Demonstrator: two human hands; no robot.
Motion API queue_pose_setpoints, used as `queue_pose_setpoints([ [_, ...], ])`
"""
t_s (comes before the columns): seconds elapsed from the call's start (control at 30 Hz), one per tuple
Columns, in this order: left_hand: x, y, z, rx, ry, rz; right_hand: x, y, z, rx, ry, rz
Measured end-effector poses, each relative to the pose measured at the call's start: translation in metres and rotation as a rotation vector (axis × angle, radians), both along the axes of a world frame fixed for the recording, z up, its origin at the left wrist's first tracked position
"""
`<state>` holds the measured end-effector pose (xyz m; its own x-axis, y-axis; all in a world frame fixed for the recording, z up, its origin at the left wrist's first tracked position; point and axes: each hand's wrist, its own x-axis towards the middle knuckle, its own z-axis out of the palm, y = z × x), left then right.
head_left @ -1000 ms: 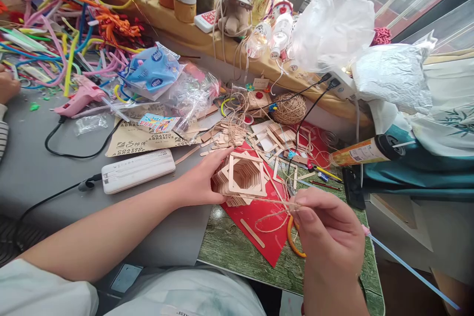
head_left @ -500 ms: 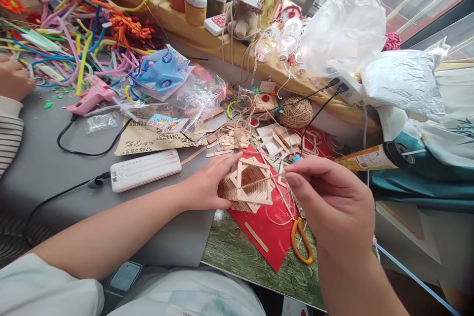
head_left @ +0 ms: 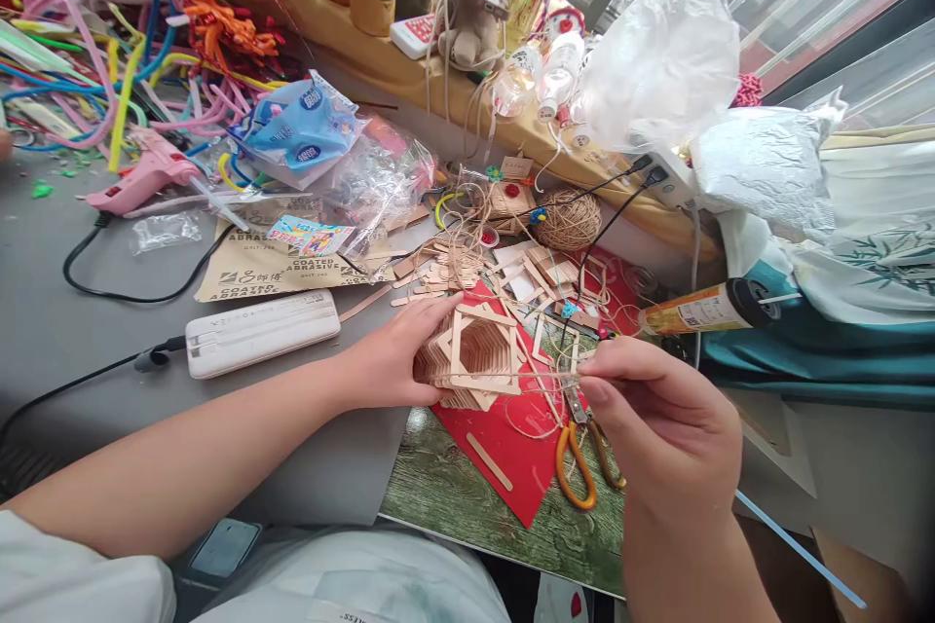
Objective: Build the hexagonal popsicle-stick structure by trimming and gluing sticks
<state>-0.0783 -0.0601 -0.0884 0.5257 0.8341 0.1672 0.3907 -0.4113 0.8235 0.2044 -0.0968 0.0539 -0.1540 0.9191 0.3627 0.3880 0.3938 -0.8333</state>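
My left hand (head_left: pixel 398 355) is wrapped round the left side of a hollow stack of popsicle sticks (head_left: pixel 478 355), layered in a star-like pattern. The stack stands over a red sheet (head_left: pixel 522 482). Between thumb and forefinger, my right hand (head_left: pixel 650 399) pinches a thin piece of twine (head_left: pixel 537 374), which runs taut across the opening of the stack towards the left hand. Just left of the right hand lie scissors (head_left: pixel 577 467) with orange handles. One loose popsicle stick (head_left: pixel 489 461) rests on the red sheet, below the stack.
Behind the stack lie loose popsicle sticks (head_left: pixel 449 265) and a twine ball (head_left: pixel 570 219). A white power bank (head_left: pixel 263 333), sandpaper (head_left: pixel 255 263) and a pink glue gun (head_left: pixel 150 170) are at left. A drink cup (head_left: pixel 708 306) leans at right, near a power strip (head_left: pixel 668 180).
My right hand has lowered slightly, and the twine now runs nearly level instead of slanting up. The view has shifted, and the other person's hand at far left is almost out of sight.
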Motion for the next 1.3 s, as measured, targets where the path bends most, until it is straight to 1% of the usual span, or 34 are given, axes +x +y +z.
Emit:
queue_pose_setpoints([
  [0.1, 0.0, 0.001, -0.002, -0.005, -0.004, 0.003, 0.0, -0.002, 0.004, 0.043, -0.032, 0.031],
  [0.2, 0.0, 0.001, -0.001, -0.004, -0.01, 0.002, 0.002, -0.002, 0.003, 0.03, -0.038, 0.009],
  [0.33, 0.0, 0.001, 0.005, -0.003, -0.02, -0.006, 0.008, 0.002, -0.006, -0.065, 0.015, -0.064],
  [0.43, 0.0, 0.001, 0.005, 0.007, -0.031, -0.008, 0.013, 0.006, -0.016, -0.128, 0.053, -0.118],
  [0.6, -0.001, 0.001, 0.002, -0.002, -0.024, -0.005, 0.025, 0.009, -0.034, -0.222, 0.102, -0.186],
  [0.7, 0.0, 0.001, 0.003, -0.021, -0.02, 0.006, 0.031, 0.008, -0.049, -0.313, 0.16, -0.227],
  [0.87, 0.001, 0.001, 0.001, -0.034, -0.058, 0.017, 0.036, 0.002, -0.081, -0.478, 0.261, -0.261],
  [1.03, -0.001, 0.001, -0.007, -0.076, -0.043, 0.029, 0.036, -0.007, -0.112, -0.547, 0.298, -0.267],
  [1.13, -0.003, 0.002, -0.01, -0.113, -0.028, 0.044, 0.032, -0.011, -0.123, -0.56, 0.313, -0.252],
  [1.3, -0.004, 0.004, -0.011, -0.123, -0.046, 0.037, 0.026, -0.019, -0.134, -0.593, 0.372, -0.229],
])
